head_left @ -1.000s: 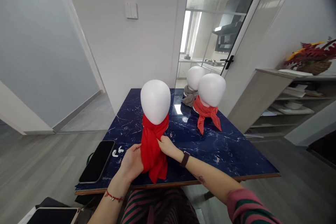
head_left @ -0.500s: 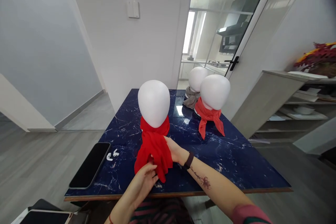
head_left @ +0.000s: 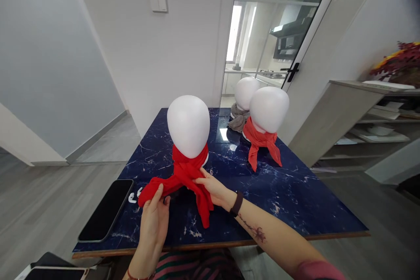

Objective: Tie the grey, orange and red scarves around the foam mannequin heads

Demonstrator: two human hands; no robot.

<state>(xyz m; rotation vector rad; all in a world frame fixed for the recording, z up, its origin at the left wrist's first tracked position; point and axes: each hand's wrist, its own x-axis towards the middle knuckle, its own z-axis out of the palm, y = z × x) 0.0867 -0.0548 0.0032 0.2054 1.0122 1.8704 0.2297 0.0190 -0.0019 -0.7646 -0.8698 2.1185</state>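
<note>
A white mannequin head [head_left: 188, 126] stands on the blue table with a bright red scarf [head_left: 189, 174] wrapped round its neck. The scarf is crossed over at the front, and its two ends spread apart. My left hand [head_left: 154, 214] grips one end, which stretches out to the left. On the right, my right hand [head_left: 211, 186] pinches the other part close to the crossing, with its loose tail hanging toward the table's front edge. Part of the right fingers is hidden behind the cloth.
Behind on the right stand a mannequin head [head_left: 269, 109] in a coral scarf [head_left: 262, 142] and another [head_left: 246, 92] in a grey scarf [head_left: 239, 119]. A black phone [head_left: 106, 210] and white earbuds [head_left: 133, 197] lie left on the dark blue marbled table [head_left: 262, 210].
My left hand has moved left and drawn one scarf end out sideways from the bunched cloth. My right hand stays near the crossing, its fingers now on the scarf's front.
</note>
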